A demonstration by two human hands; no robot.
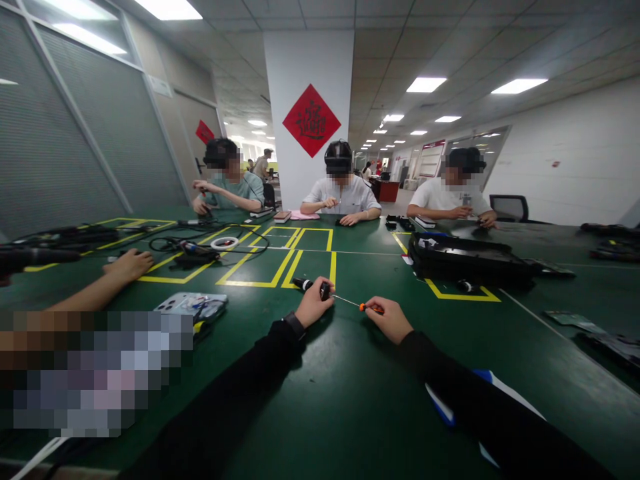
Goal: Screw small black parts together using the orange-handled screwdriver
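Yellow tape (334, 268) on green table (330, 413)

Above the flat green table (340, 407), a slim metal screwdriver with an orange-and-black handle (363, 307) is extending from the right hand (391, 321) leftward to a small black part (325, 291) in the left hand (313, 305). A flat pale-blue object (183, 301) is lying left of the left hand; farther back, a round white ring (216, 245) is resting right of a black cable bundle (83, 237). A long black casing (450, 267) is lying behind and right of the right hand. Beyond the table, a broad white pillar (307, 60) is standing behind a seated person (360, 195).
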